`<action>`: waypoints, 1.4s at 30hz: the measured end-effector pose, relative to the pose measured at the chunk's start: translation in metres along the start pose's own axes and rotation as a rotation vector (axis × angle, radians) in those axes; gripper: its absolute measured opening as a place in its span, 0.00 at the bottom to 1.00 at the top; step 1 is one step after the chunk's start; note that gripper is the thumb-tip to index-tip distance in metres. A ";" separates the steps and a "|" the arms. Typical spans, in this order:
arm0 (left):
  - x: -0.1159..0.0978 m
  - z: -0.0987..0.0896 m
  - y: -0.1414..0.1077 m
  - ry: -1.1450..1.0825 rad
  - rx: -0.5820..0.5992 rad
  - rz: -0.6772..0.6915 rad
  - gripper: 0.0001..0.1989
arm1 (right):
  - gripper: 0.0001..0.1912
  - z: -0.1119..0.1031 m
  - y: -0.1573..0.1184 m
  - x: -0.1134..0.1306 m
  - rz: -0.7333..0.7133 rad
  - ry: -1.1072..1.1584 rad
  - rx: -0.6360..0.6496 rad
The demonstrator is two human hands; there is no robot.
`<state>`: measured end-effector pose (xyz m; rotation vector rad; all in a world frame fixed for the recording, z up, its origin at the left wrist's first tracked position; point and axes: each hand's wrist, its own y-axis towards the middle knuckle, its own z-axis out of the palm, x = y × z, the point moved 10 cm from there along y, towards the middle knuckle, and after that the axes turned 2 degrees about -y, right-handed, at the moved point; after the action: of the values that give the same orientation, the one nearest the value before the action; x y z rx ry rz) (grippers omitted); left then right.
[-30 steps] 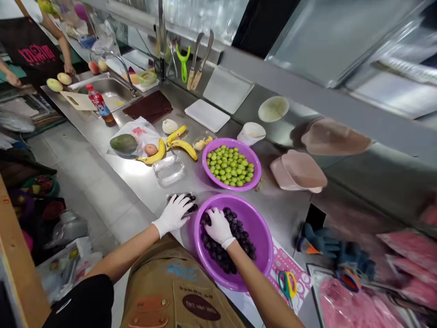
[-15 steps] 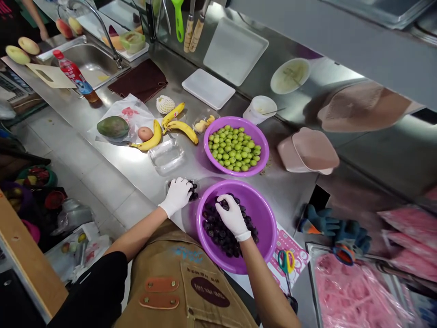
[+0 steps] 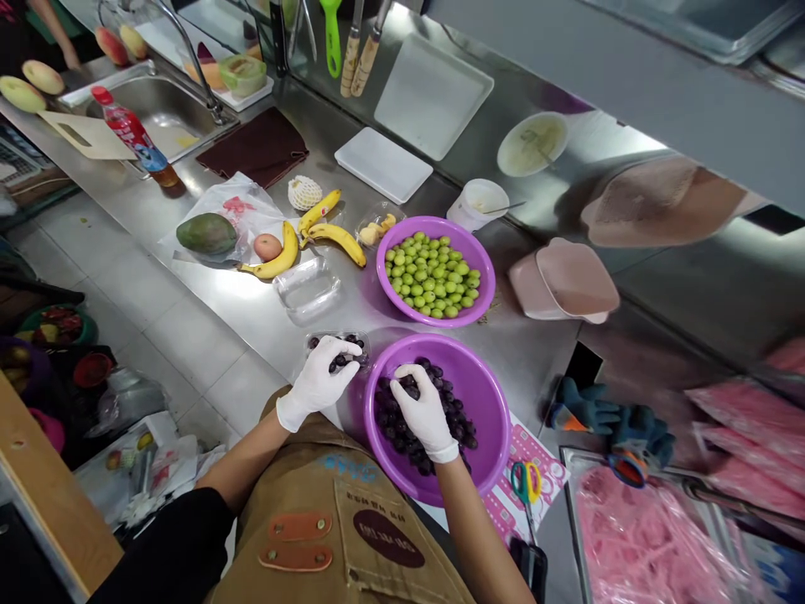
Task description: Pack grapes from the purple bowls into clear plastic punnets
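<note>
My left hand (image 3: 324, 373), in a white glove, hovers at the near side of a clear plastic box (image 3: 366, 337) of dark grapes (image 3: 343, 361). Its thumb and forefinger are apart, and grapes show in the gap between them. Inside the near purple bowl (image 3: 484, 394), my gloved right hand (image 3: 423, 409) curls its fingers round dark grapes on the heap. The hand covers part of the heap, so how many it grips is hidden.
Beyond stands a purple bowl (image 3: 390, 294) of green fruit (image 3: 431, 273). An open clear box (image 3: 307, 289), bananas (image 3: 336, 239) and a mango (image 3: 206, 233) lie left of it. Scissors (image 3: 527, 486) are right of the near bowl; a pink bin (image 3: 563, 281) stands behind. A cola bottle (image 3: 135, 134) stands by the sink.
My left hand has drawn back from the box, and its thumb and forefinger have spread, uncovering more grapes. My right hand has shifted slightly left and down within the bowl.
</note>
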<state>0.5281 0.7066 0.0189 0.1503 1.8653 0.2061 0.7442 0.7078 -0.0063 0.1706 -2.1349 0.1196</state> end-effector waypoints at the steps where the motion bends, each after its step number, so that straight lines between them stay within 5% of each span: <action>1: -0.003 -0.002 0.001 0.011 -0.012 0.019 0.09 | 0.02 0.001 0.003 0.009 -0.043 -0.032 -0.004; 5: 0.010 -0.017 0.001 0.099 -0.063 0.002 0.09 | 0.03 0.012 0.027 0.055 -0.200 -0.224 -0.011; 8: 0.044 -0.045 -0.006 0.169 -0.174 -0.118 0.08 | 0.05 0.050 0.053 0.078 -0.254 -0.429 0.154; 12: 0.077 -0.075 -0.025 0.217 -0.279 -0.213 0.08 | 0.10 0.111 0.076 0.063 -0.193 -0.724 0.500; 15: 0.083 -0.075 -0.036 0.235 -0.264 -0.222 0.08 | 0.21 0.128 0.078 0.050 -0.155 -0.800 0.620; 18: 0.085 -0.062 -0.039 0.215 -0.211 -0.216 0.13 | 0.26 0.108 0.075 0.059 -0.221 -0.648 0.506; 22: 0.087 -0.049 -0.032 0.246 -0.161 -0.174 0.13 | 0.20 0.028 0.055 0.060 -0.243 -0.328 0.126; 25: 0.087 -0.037 -0.024 0.373 -0.055 -0.095 0.11 | 0.16 -0.032 0.021 0.021 -0.072 -0.241 -0.098; 28: 0.085 -0.032 -0.019 0.508 -0.034 -0.055 0.10 | 0.18 -0.058 -0.016 -0.029 0.125 -0.284 -0.131; 31: 0.077 -0.024 -0.015 0.572 -0.045 -0.006 0.17 | 0.21 -0.049 -0.040 -0.062 0.174 -0.454 0.001; 35: 0.071 0.022 -0.017 0.698 0.236 0.133 0.26 | 0.29 -0.012 -0.050 -0.073 0.139 -0.679 0.174; 38: 0.075 0.039 -0.023 0.794 0.340 0.162 0.27 | 0.36 0.017 -0.049 -0.071 0.162 -0.874 0.323; 42: 0.075 0.040 -0.027 0.790 0.315 0.170 0.24 | 0.28 0.021 -0.037 -0.061 0.249 -1.050 0.259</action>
<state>0.5436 0.6979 -0.0681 0.5018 2.6690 0.0871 0.7657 0.6731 -0.0682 0.1261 -3.1798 0.5523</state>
